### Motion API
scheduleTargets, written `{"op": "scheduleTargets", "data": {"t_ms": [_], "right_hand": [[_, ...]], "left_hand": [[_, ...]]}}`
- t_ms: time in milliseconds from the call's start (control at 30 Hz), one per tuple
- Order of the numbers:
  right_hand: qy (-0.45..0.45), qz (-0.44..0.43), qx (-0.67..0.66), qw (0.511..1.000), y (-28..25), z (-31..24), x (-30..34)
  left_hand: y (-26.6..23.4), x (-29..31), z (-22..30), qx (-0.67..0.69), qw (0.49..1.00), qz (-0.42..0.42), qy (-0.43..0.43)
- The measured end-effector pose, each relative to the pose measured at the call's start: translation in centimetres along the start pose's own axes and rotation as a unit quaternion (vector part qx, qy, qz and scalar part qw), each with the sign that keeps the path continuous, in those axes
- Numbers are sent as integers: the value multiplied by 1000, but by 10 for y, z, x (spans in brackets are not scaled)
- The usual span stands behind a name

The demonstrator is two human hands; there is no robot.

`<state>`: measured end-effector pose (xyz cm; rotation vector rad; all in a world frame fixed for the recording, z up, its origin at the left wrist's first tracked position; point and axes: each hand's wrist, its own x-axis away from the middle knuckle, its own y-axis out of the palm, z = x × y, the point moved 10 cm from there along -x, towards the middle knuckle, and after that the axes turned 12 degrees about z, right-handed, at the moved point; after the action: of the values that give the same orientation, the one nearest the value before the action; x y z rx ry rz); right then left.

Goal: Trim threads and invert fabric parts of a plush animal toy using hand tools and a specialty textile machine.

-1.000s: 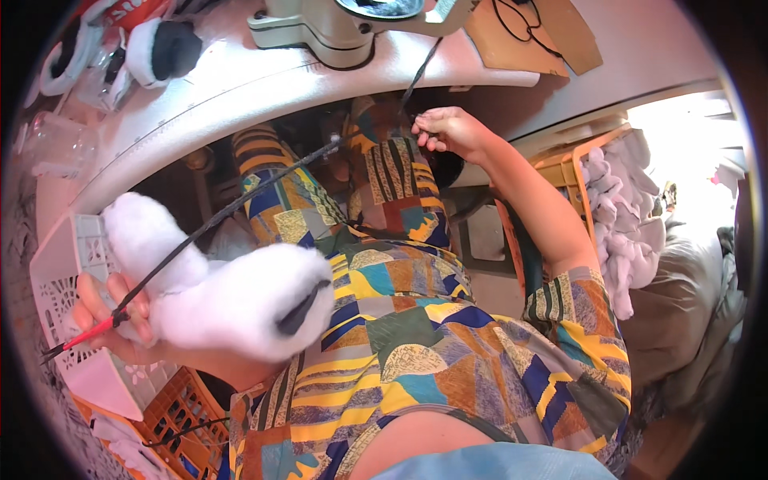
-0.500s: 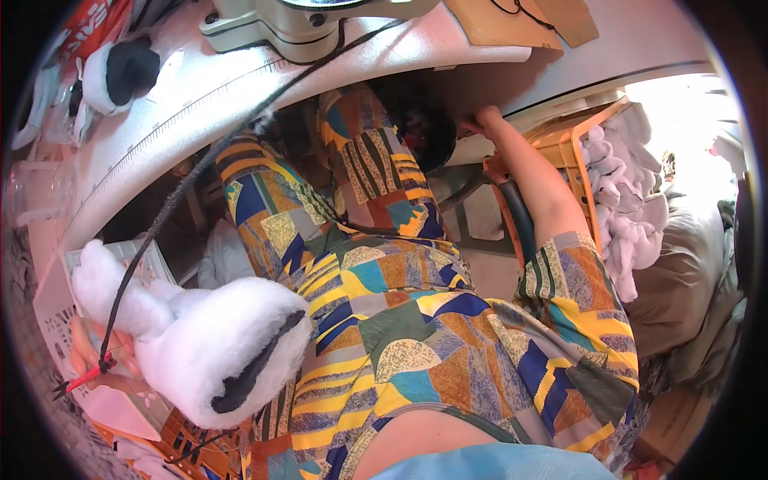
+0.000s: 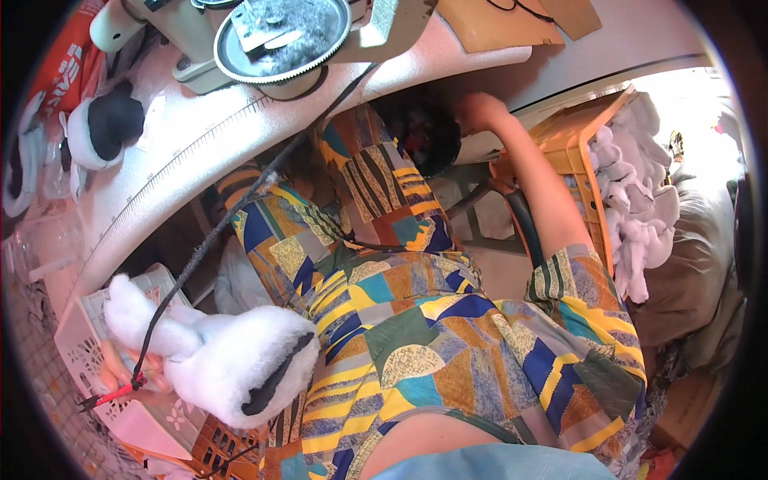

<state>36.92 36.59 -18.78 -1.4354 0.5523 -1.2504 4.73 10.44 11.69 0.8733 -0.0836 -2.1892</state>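
Observation:
At the lower left, my left hand (image 3: 118,362) is closed around a white fluffy plush piece (image 3: 236,360), which hides most of the hand. The piece has a narrow end pointing up and a wide open end with a dark lining. Red-handled thread snips (image 3: 120,394) on a dark cord (image 3: 210,240) hang against the fingers. My right hand (image 3: 480,112) reaches out under the table's edge, beside a black round container (image 3: 432,136) with small things in it. Its fingers are mostly hidden, so I cannot see whether they hold anything.
A sewing machine with a round toothed plate (image 3: 282,40) stands on the white table (image 3: 172,188). Black-and-white plush pieces (image 3: 104,128) lie at its left. An orange crate (image 3: 572,152) with several white plush pieces (image 3: 632,192) stands right. White baskets (image 3: 76,328) are at left.
The view has shifted, showing more of the sewing machine. My right hand has turned and moved slightly up beside the black container. My left hand still has the plush piece.

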Motion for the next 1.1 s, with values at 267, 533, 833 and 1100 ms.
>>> {"op": "scheduleTargets", "data": {"t_ms": [267, 533, 833, 1100], "right_hand": [[-57, 100, -478, 871, -152, -117, 74], [-94, -129, -816, 555, -109, -147, 48], [144, 97, 17, 985, 64, 34, 22], [-64, -47, -158, 984, -85, -101, 72]], "left_hand": [[9, 7, -6, 53, 997, -19, 49], [-26, 35, 13, 43, 973, 168, 151], [-112, 131, 70, -35, 832, 492, 255], [-126, 152, 54, -184, 689, 693, 103]]}}
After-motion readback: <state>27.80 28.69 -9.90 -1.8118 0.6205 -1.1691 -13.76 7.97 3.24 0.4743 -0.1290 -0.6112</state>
